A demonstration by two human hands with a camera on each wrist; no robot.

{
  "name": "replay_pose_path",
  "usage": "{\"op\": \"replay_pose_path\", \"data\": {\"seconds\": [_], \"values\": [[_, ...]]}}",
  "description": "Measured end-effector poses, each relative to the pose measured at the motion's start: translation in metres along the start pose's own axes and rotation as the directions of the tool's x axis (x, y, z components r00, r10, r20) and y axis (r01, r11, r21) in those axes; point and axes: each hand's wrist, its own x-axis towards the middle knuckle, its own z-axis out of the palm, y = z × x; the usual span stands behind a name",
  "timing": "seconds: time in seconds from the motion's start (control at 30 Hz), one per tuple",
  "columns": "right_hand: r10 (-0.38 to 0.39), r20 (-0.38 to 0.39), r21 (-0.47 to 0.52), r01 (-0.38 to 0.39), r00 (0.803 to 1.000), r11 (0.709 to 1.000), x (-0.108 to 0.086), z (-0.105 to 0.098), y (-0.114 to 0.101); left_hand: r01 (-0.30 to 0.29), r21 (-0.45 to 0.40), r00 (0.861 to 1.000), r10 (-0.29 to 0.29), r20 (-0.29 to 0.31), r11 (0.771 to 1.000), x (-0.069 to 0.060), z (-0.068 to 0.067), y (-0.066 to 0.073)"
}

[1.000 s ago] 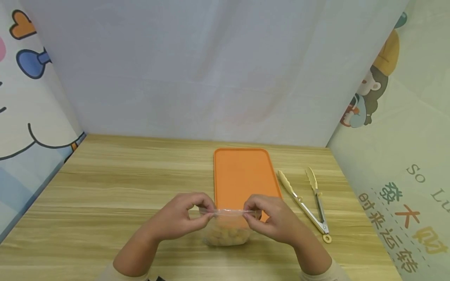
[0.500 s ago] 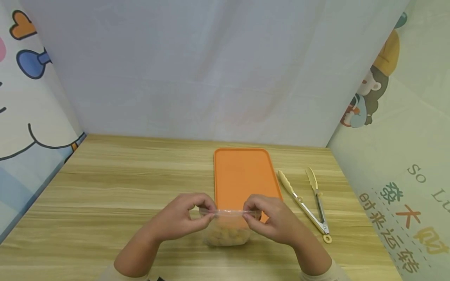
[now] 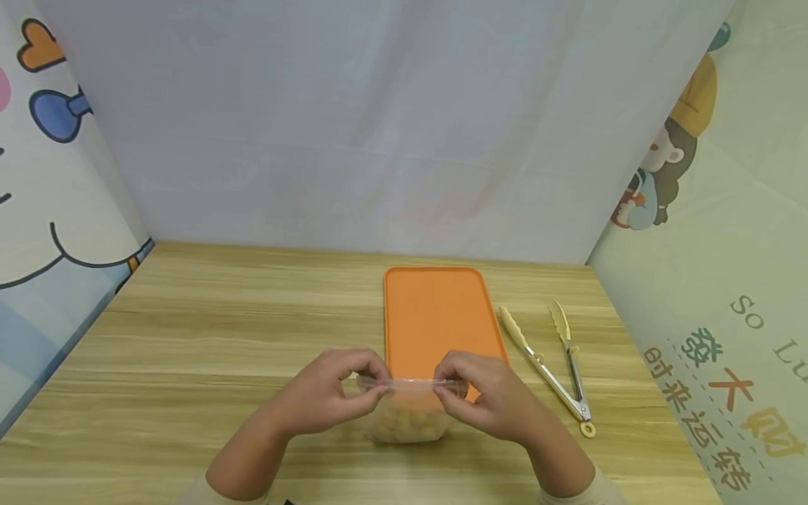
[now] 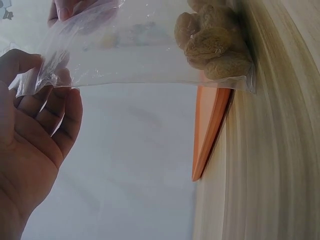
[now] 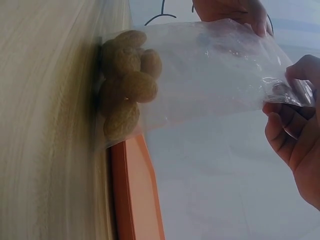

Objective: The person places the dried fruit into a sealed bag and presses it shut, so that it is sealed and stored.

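A clear plastic bag [image 3: 410,403] stands upright on the table, its top edge stretched level between both hands. Several brown, wrinkled, oval pieces [image 4: 212,42], like dried fruit, lie in its bottom; the right wrist view shows these pieces [image 5: 127,82] too. My left hand [image 3: 334,389] pinches the left end of the top edge between thumb and fingers. Opposite it, my right hand [image 3: 482,393] pinches the edge nearer the right end. Between the two hands the bag's mouth looks pressed flat; whether it is sealed I cannot tell.
Behind the bag lies an orange tray [image 3: 438,308], its near end partly covered by the bag and right hand. Metal tongs [image 3: 555,379] with cream tips rest spread to the tray's right. A pale cloth [image 3: 379,140] hangs beyond the wooden table [image 3: 221,315].
Both hands keep their pinch on the bag's top edge. They have shifted very slightly, the right one a little toward the left. Tray and tongs stay put.
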Motion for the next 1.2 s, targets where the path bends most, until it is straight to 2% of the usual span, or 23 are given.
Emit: {"op": "replay_pose_path", "data": {"seconds": [0.23,0.67,1.2], "values": [[0.020,0.017,-0.026,-0.020,1.000,0.999,-0.002,-0.002,-0.003,-0.023,0.011,1.000,0.023,-0.002,1.000,-0.001,0.004,0.003],[-0.008,0.013,-0.004,0.008,1.000,1.000,-0.004,-0.002,-0.007,0.029,-0.005,1.000,-0.029,-0.006,1.000,-0.002,0.010,0.006],[-0.013,0.017,-0.013,0.013,1.000,1.000,-0.008,-0.001,-0.010,-0.010,0.036,1.000,0.010,-0.016,0.999,-0.003,0.018,0.011]]}}
